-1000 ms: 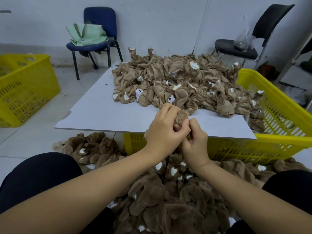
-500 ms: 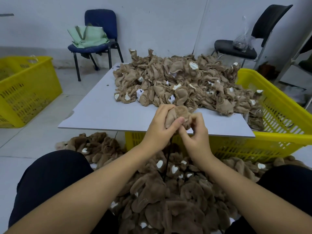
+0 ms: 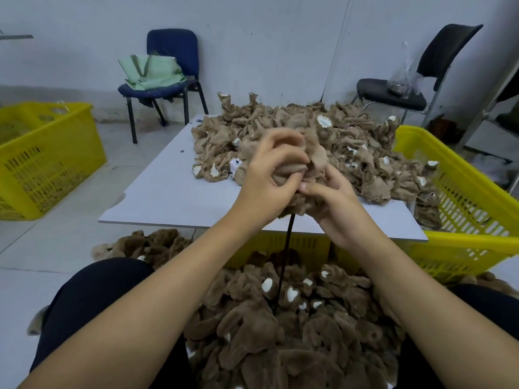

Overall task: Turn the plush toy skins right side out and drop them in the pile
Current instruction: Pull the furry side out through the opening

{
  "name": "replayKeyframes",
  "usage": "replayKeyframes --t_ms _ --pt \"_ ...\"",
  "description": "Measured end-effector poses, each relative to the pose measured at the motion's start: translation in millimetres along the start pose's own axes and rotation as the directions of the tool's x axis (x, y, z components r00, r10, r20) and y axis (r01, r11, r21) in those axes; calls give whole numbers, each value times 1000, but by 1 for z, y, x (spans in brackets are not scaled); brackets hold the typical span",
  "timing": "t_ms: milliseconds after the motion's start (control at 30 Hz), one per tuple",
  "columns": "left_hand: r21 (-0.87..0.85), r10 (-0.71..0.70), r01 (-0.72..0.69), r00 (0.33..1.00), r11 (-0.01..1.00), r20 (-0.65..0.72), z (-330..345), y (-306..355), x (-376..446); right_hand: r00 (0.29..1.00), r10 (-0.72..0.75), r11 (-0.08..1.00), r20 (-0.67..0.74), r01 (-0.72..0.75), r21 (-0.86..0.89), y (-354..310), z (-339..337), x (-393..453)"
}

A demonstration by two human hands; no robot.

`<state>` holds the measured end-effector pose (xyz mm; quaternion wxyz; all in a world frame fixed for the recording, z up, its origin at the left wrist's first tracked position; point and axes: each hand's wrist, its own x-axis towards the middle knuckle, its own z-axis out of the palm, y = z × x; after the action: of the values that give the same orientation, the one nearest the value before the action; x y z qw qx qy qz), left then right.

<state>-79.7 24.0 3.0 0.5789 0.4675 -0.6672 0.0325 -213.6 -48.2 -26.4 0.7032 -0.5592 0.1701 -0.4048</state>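
Observation:
A light-brown plush toy skin (image 3: 311,158) is bunched up between both hands above the near edge of the white board (image 3: 168,195). My left hand (image 3: 269,175) grips its left side with curled fingers. My right hand (image 3: 331,200) pinches its lower right side, and a thin black rod (image 3: 285,256) hangs down from under the skin. Behind the hands a heap of inside-out tan skins (image 3: 365,141) covers the back of the board. A pile of furry dark-brown skins (image 3: 295,332) lies between my knees.
A yellow crate (image 3: 463,220) supports the board on the right. Another yellow crate (image 3: 42,158) stands on the floor at left. A blue chair (image 3: 165,88) with a green bag and a black chair (image 3: 398,94) with a plastic bag stand by the wall.
Both hands have risen with the skin and worked further into it. More of the skin's tan fabric now shows above my fingers. The view has tilted slightly.

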Motion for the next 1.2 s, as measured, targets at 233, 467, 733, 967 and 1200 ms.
replayKeyframes --t_ms 233,467,733,967,1200 --pt "-133 -686 675 726 725 -52 1 -20 -4 972 36 997 -233 -20 69 -9 1 23" --pt "-383 -732 769 623 511 276 18 -35 -9 968 204 956 -147 -165 243 -2 -9 39" --pt "-254 -659 631 751 733 -37 12 -42 -5 989 137 985 -61 -142 -98 3 -17 46" --pt "-440 -806 850 464 288 367 16 -48 -12 965 67 998 -253 -69 -2 2 -13 50" --pt "-514 -849 776 504 365 157 19 -54 -12 965 260 944 26 -260 204 1 -14 53"
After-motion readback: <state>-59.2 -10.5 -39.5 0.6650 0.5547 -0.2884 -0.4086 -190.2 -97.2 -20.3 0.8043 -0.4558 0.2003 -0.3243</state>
